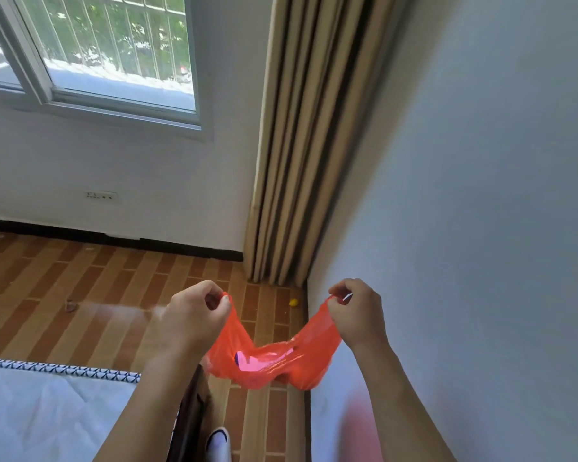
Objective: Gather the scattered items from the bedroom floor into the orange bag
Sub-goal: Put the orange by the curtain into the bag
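Both hands are raised in front of the person, each pinching one handle of the orange bag (pixel 274 358): the left hand (pixel 194 315) has finger and thumb closed on the left handle, the right hand (pixel 356 311) grips the right one the same way. Held apart like this, the handles stretch the mouth wide and let the thin plastic sag between them, probably so that things can be dropped in without a fight. A pink shape shows through the film low in the bag, so something seems to be inside already. On the brick-patterned floor (pixel 80 295), a small yellow item (pixel 293 302) lies far right, just beside the wall and near the foot of the curtain (pixel 307 145); a small brownish item (pixel 70 305) lies well to the left. The corner of a bed (pixel 47 411) sits near left.
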`<state>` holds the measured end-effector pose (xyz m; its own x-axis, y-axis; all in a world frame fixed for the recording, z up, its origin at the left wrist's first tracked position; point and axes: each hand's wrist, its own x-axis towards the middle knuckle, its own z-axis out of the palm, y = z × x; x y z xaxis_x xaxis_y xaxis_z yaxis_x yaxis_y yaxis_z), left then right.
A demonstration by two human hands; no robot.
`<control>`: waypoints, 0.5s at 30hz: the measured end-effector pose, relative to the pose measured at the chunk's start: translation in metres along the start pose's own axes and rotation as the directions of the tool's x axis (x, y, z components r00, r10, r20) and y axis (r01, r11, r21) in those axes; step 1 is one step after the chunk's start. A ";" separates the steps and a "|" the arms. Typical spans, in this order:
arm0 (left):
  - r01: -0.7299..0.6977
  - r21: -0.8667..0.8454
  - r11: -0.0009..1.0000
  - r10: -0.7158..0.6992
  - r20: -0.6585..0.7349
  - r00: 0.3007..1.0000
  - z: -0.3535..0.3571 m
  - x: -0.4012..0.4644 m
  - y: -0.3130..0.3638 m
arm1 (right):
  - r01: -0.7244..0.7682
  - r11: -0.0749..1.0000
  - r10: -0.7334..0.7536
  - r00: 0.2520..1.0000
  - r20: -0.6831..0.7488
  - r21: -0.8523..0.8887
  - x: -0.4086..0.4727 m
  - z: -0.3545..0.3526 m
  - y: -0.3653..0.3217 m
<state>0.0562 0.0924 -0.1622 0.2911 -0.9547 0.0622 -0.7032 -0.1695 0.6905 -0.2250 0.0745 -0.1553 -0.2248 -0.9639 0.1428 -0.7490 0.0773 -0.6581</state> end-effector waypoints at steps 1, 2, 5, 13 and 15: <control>-0.005 -0.011 1.000 0.005 0.008 1.000 0.004 0.014 0.001 | -0.004 1.000 0.004 1.000 0.011 -0.011 0.014 0.006 -0.004; -0.009 -0.027 1.000 0.010 0.015 1.000 0.008 0.029 0.002 | -0.009 1.000 0.010 1.000 0.019 -0.023 0.028 0.011 -0.008; -0.008 -0.037 0.999 0.010 0.044 0.999 0.019 0.072 0.000 | -0.022 0.999 0.023 0.999 0.025 -0.047 0.067 0.029 -0.019; 0.011 -0.024 1.000 -0.009 0.071 0.997 0.045 0.165 -0.009 | -0.056 0.998 0.057 0.998 0.034 -0.030 0.149 0.081 -0.026; 0.030 -0.027 0.999 -0.028 0.075 0.997 0.052 0.182 -0.010 | -0.059 0.998 0.061 0.997 0.041 -0.028 0.166 0.089 -0.023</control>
<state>0.0822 -0.0924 -0.1952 0.2612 -0.9652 -0.0119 -0.6764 -0.1918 0.7111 -0.1893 -0.1100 -0.1827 -0.2441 -0.9671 0.0722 -0.7514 0.1416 -0.6445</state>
